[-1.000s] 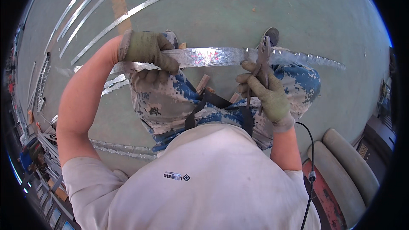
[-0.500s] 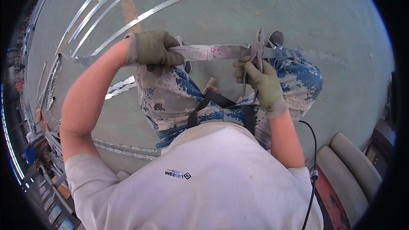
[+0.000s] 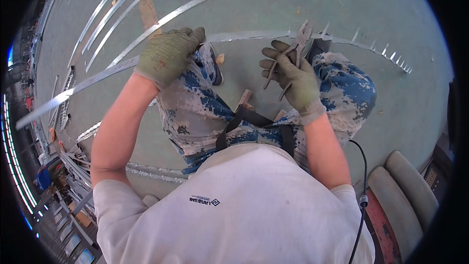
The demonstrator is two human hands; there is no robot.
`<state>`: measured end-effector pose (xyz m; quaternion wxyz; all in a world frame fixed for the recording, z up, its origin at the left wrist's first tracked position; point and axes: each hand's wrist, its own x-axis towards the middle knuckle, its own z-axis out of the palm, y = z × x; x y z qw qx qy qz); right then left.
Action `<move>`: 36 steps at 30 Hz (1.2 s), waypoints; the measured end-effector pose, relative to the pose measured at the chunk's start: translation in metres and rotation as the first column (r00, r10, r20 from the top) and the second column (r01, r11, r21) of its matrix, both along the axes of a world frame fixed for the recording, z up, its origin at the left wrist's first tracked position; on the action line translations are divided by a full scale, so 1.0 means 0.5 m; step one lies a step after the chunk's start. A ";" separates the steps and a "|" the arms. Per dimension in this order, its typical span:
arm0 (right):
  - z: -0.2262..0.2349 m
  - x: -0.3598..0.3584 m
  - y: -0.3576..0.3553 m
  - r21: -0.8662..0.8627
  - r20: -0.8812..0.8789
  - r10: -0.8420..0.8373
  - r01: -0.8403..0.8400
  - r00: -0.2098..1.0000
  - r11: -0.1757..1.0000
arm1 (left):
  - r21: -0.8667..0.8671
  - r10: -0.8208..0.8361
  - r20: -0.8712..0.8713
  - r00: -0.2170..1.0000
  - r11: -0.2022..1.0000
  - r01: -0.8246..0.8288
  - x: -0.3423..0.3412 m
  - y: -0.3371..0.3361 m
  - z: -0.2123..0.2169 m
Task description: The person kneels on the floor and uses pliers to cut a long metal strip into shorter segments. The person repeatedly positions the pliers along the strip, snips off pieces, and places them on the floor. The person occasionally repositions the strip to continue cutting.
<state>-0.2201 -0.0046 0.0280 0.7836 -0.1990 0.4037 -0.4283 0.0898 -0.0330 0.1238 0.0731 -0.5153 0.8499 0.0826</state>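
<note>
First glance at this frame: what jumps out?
The long notched metal strip curving across the green floor, pinned near centre by the gloved left hand. The gloved right hand holds pliers just beside the strip, above blue camouflage trousers. More bare metal strips fan out at upper left.

The left hand (image 3: 168, 56) covers part of the metal strip (image 3: 73, 89); its far-left end blurs at the rim. The pliers (image 3: 292, 54) handles sit partly hidden in the right hand (image 3: 293, 80).
</note>
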 end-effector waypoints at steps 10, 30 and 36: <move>0.028 -0.014 0.015 -0.079 -0.089 0.049 -0.056 0.995 0.995 | -0.245 0.045 -0.088 0.995 0.967 -0.066 -0.009 0.057 -0.056; 0.074 -0.045 0.148 0.237 -0.492 0.531 -0.481 0.690 0.844 | -0.240 0.062 -0.218 0.974 0.964 -0.115 -0.045 0.099 -0.089; 0.052 -0.032 0.151 0.158 -0.558 0.510 -0.520 0.654 0.840 | -0.281 0.064 -0.287 0.956 0.948 -0.148 -0.050 0.101 -0.082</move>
